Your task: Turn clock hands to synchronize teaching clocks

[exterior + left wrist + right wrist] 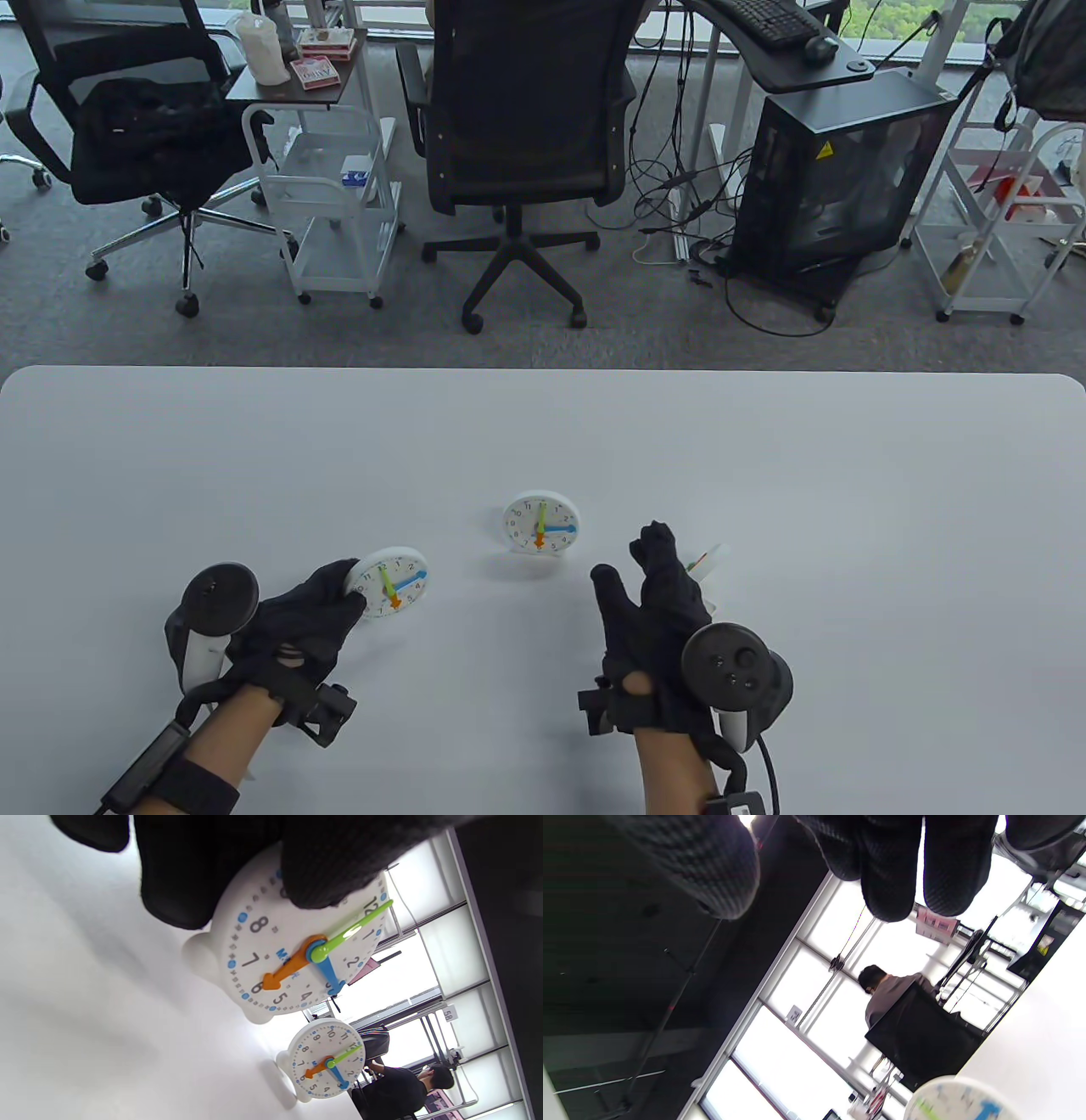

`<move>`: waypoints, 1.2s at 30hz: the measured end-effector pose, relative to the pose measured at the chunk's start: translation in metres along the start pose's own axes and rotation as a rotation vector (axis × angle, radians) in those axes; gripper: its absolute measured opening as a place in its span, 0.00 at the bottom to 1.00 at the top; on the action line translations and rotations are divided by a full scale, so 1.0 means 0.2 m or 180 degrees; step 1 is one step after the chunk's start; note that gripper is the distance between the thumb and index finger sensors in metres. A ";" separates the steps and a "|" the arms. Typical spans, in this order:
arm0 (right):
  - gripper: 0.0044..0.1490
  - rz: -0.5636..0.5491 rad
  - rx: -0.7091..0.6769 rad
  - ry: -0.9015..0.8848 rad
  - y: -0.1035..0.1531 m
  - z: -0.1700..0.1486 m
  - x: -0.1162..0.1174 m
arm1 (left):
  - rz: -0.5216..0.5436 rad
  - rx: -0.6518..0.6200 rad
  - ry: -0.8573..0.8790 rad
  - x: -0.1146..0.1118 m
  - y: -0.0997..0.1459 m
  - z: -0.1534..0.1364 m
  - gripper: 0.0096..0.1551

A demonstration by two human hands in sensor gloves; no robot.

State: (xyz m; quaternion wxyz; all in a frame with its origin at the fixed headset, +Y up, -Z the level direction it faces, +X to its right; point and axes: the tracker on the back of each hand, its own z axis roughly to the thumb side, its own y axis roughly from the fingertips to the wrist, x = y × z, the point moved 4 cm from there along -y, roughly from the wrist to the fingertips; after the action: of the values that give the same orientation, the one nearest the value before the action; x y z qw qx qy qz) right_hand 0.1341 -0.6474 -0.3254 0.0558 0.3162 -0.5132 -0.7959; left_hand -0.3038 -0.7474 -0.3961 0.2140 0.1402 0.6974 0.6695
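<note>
Three white teaching clocks with green, blue and orange hands are on the white table [543, 424]. My left hand [349, 586] grips the left clock [392, 583] by its upper left rim; in the left wrist view my fingers [322, 870] cover the top of this clock [297, 955]. The middle clock [540, 524] stands upright and free, and also shows in the left wrist view [326, 1058]. My right hand [632, 564] hovers open with fingers spread and holds nothing. It hides most of a third clock [711, 562]. A blurred clock rim [961, 1099] shows under my right fingers [891, 878].
Beyond the table's far edge [543, 370] stand office chairs [522, 127], a white cart [331, 204] and a black computer case [836, 170] on grey carpet.
</note>
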 end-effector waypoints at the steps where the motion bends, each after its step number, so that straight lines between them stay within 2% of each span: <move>1: 0.53 -0.0091 0.0032 0.0060 -0.01 -0.02 -0.03 | -0.0023 0.0049 -0.0010 -0.01 -0.03 -0.01 0.28; 6: 0.53 -0.0288 0.0126 0.0263 -0.04 -0.09 -0.10 | -0.0035 0.0177 -0.0065 -0.05 -0.17 -0.01 0.28; 10: 0.53 -0.0328 0.0200 0.0204 -0.04 -0.12 -0.11 | -0.0109 0.0241 -0.0131 -0.11 -0.31 -0.01 0.28; 14: 0.52 -0.0323 0.0211 0.0040 -0.04 -0.11 -0.10 | -0.0406 0.0298 -0.0116 -0.21 -0.43 -0.01 0.28; 20: 0.52 -0.0322 0.0115 -0.0027 -0.04 -0.06 -0.10 | -0.0590 0.0249 -0.0194 -0.31 -0.55 0.06 0.28; 27: 0.52 -0.0310 0.0043 0.0049 -0.03 -0.05 -0.10 | -0.0601 0.0331 -0.0326 -0.33 -0.61 0.07 0.29; 32: 0.52 -0.0357 0.0093 0.0076 -0.04 -0.07 -0.12 | -0.0505 0.0367 -0.0399 -0.30 -0.59 0.06 0.40; 36: 0.53 -0.0388 0.0281 0.0209 -0.06 -0.15 -0.15 | -0.0364 0.0278 -0.0261 -0.25 -0.49 0.06 0.49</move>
State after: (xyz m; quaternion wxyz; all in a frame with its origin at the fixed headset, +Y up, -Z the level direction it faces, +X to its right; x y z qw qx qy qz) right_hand 0.1765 -0.6522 -0.3314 0.0101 0.3750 -0.5254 -0.7637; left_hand -0.2460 -0.7669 -0.4887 0.2740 0.1366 0.7234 0.6189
